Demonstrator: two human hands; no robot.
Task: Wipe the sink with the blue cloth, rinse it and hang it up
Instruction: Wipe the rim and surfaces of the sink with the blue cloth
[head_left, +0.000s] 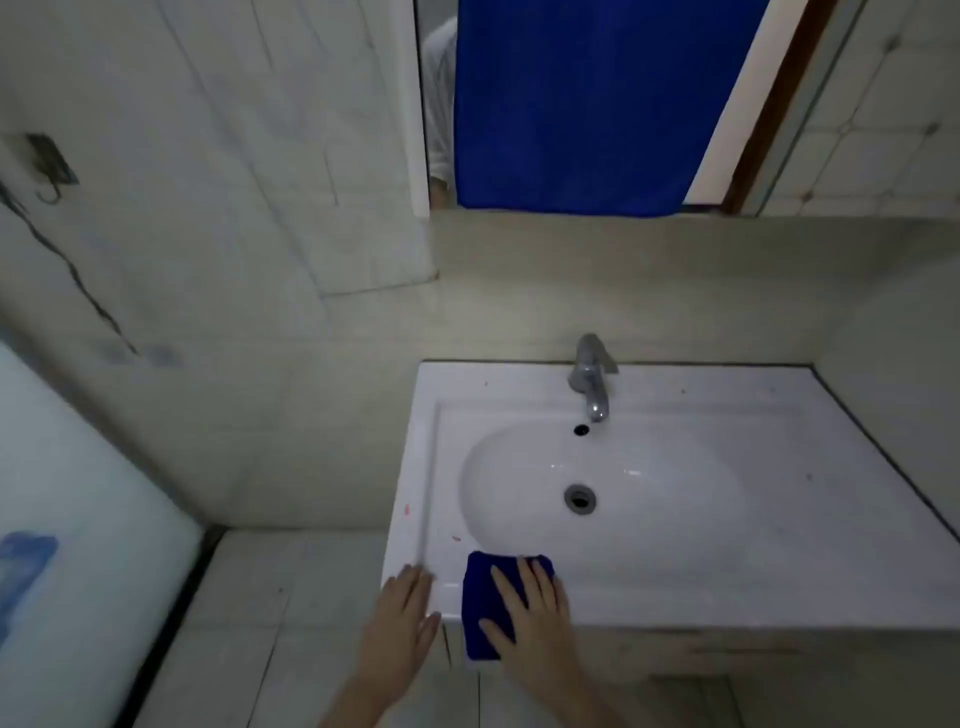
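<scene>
Faucet (591, 376): chrome, at the back of the sink (727, 582), spout over the overflow hole (581, 429); no water visible. Drain (580, 499): grey ring, centre of the basin. Red marks (407, 510): small, on the left rim. Large blue towel (582, 104): hung in front of the mirror (737, 104), above the sink. Hook (49, 171): dark, on the left wall.

Left hand (402, 618): fingers straight, lay flat on the sink's front left corner, just beside the cloth.

Blue cloth (479, 590): dark blue, folded to a thick rectangle, on the front rim below the basin, near end hanging over the front edge. Right hand (530, 618): fingers spread and straight, pressed flat on top of it, covering its right half.
</scene>
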